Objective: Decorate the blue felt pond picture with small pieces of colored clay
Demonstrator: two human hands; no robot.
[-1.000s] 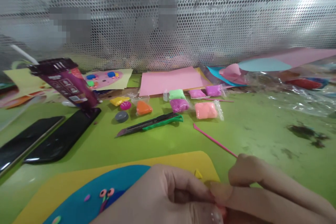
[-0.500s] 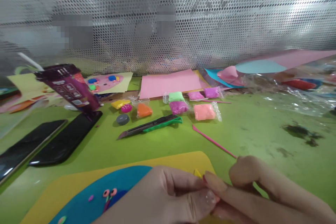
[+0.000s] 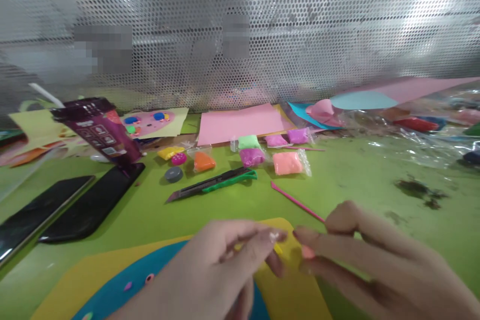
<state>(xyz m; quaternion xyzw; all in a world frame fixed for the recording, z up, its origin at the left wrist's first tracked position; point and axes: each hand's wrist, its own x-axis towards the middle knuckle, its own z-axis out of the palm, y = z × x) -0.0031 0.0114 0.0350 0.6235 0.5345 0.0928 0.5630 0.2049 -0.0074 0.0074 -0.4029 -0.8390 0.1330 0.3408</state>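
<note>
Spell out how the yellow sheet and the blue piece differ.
Outline: the yellow sheet shows a rounded corner, while the blue piece shows a long curved edge. Layer: the blue piece lies on top of the yellow sheet. Both look flat and are partly hidden by the left hand.

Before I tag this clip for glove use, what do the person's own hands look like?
No gloves, rings or sleeves show on the left hand or right hand. The left thumbnail bears a shiny, whitish mark.
</note>
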